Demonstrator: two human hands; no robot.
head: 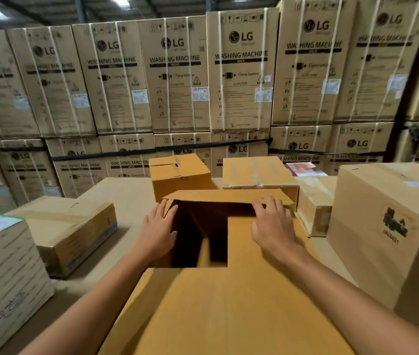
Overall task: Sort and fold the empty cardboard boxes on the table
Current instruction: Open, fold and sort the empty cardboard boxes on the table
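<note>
An open brown cardboard box (pixel 218 303) stands right in front of me on the table (pixel 124 193), its near flap spread toward me and its dark inside showing. My left hand (pixel 158 230) lies flat against the box's left edge, fingers pointing to the far flap. My right hand (pixel 272 224) rests on the right-hand flap, with its fingertips on the far flap (pixel 218 196), which leans over the opening. Neither hand grips anything that I can see.
Behind the open box stand a small brown box (pixel 181 175) and a taped box (pixel 257 172). A large box (pixel 392 226) is at the right, a flat box (pixel 75 226) and a white-wrapped box (pixel 1 278) at the left. Stacked washing-machine cartons (pixel 177 73) wall the back.
</note>
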